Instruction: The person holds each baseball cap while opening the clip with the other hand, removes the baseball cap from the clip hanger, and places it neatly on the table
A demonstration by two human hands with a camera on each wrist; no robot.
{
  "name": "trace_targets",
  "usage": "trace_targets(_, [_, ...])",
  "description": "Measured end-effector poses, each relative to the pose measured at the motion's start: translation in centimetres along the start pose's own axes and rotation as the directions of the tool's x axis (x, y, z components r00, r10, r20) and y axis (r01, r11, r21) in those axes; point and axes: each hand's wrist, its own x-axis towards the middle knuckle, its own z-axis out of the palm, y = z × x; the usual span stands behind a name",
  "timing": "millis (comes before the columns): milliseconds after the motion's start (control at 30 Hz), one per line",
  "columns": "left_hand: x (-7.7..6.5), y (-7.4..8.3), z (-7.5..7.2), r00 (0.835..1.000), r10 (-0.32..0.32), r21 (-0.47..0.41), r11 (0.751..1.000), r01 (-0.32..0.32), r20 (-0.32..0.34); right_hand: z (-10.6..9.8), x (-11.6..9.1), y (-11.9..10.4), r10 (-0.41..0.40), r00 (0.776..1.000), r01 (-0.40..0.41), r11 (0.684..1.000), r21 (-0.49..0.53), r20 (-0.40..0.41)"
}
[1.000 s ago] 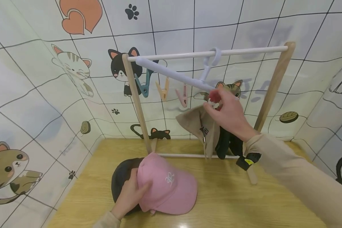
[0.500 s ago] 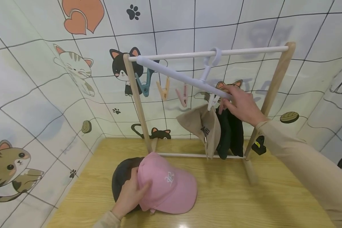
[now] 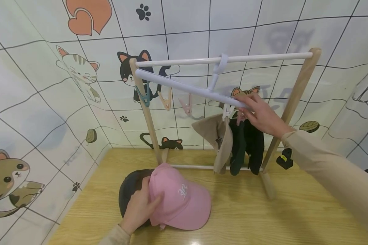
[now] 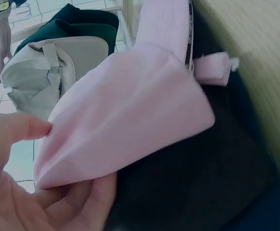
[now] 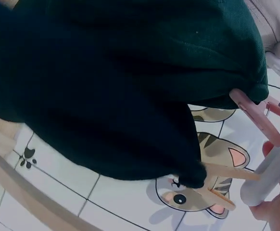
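The lavender hanger (image 3: 184,87) has just shifted left along the white rail (image 3: 263,58), its right end gripped by the right hand (image 3: 262,114), centre right. Lower centre, the left hand (image 3: 138,208) pinches the pink baseball cap (image 3: 184,206), still unhung.

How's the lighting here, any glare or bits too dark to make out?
Head view: bright, small glare spot low on the table, soft shadows on the wall; left wrist: dimmer, the dark cap beneath the pink cap nearly featureless; right wrist: dim, the nearest hanging cap almost black, folds mostly lost.
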Motion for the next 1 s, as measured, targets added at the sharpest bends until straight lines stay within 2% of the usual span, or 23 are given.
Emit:
trace_targets(167, [0.1, 0.5, -0.8, 0.999, -0.011, 0.112, 0.994, 0.006, 0.041, -1.0, 0.0, -0.4, -0.039, 0.999, 0.038, 0.997, -0.07, -0.011])
trace_targets(333, [0.1, 0.6, -1.8, 1.0, 0.001, 0.234, 0.972, -0.004, 0.015, -1.8, 0.4, -0.4, -0.073, 0.997, 0.072, 0.984, -0.162, 0.001])
trace_targets(500, [0.3, 0.7, -2.7, 1.0, 0.022, 0.281, 0.959, -0.027, 0.021, -2.4, 0.8, -0.4, -0.111, 0.993, 0.115, 0.976, -0.185, 0.029])
trace_targets(600, [0.6, 0.9, -3.0, 0.999, 0.035, 0.291, 0.956, -0.042, 0.03, -2.9, 0.9, -0.4, -0.106, 0.993, 0.114, 0.976, -0.186, 0.049])
trace_targets(700, [1.0, 1.2, -2.8, 0.997, 0.074, 0.326, 0.943, -0.07, 0.0, -3.4, 1.0, -0.4, -0.105, 0.993, 0.115, 0.972, -0.206, 0.062])
trace_targets(833, [1.8, 2.0, -2.5, 0.988, 0.132, 0.393, 0.915, -0.09, -0.081, -4.2, 1.2, -0.5, -0.085, 0.994, 0.099, 0.969, -0.227, 0.074])
trace_targets(900, [2.2, 2.5, -2.3, 0.983, 0.15, 0.401, 0.911, -0.098, -0.102, -4.4, 1.3, -0.6, -0.072, 0.994, 0.09, 0.968, -0.234, 0.084])
trace_targets(1000, [2.9, 3.6, -2.1, 0.98, 0.173, 0.388, 0.913, -0.123, -0.096, -4.8, 1.5, -0.6, -0.069, 0.993, 0.091, 0.966, -0.242, 0.099])
